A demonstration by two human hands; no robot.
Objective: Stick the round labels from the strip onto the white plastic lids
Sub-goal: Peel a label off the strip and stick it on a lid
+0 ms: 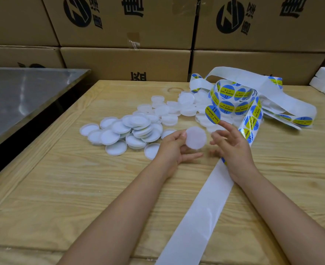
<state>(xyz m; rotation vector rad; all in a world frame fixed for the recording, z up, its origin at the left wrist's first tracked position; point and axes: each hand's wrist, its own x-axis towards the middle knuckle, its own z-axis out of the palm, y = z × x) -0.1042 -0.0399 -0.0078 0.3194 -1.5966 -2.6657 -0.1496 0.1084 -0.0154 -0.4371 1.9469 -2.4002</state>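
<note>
Over one table point(66, 188), two hands point(174, 148) point(232, 148), one lid point(196, 137) gripped, one label point(212, 114) at fingertip.

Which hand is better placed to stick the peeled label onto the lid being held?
Right. The right hand carries the round label stuck to its index fingertip, just above the white lid. The left hand is busy gripping that lid by its edge.

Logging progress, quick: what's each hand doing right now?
Left hand: grips a round white plastic lid.
Right hand: open, a round blue-and-yellow label carried on one fingertip.
</note>
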